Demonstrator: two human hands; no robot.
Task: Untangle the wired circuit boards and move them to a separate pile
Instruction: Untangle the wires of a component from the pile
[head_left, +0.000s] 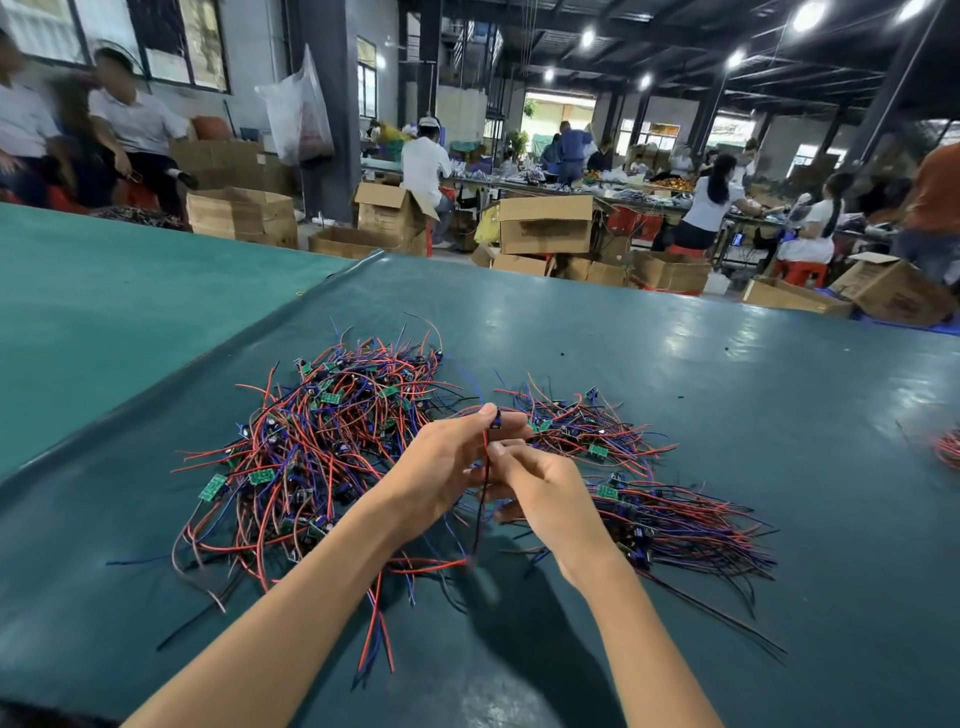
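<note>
Reaching in from the near edge, two bare forearms meet above a dark green mat (701, 353) that covers the table. The left hand (447, 465) is raised a little off the mat, its thumb and fingers curled to pinch a small dark circuit board (495, 421) at the top of its grip. Red and black wires (480, 512) hang straight down from that board, their ends reaching the mat between the wrists. The right hand (543, 491) sits just below and right of the left one, its thumb and forefinger pinching those wires close under the board while the other fingers curl loosely beneath. Left of the hands lies the tangled pile (322, 447), a broad heap of red, blue and black leads with small green boards showing through it, and loose ends trailing toward the near side. Right of the hands lies a tidier pile (685, 525), its leads mostly running one way out to the right. Just beyond that, a smaller heap (582, 426) of boards and leads lies apart from it. At the far right edge a further red bundle (948, 449) is only partly in view. Farther left a lighter green surface (130, 291) adjoins the mat. Beyond the table stand open cardboard boxes (545, 223), and past them people sit and stand at long benches, with a clear plastic bag (298, 111) hanging at a pillar.
</note>
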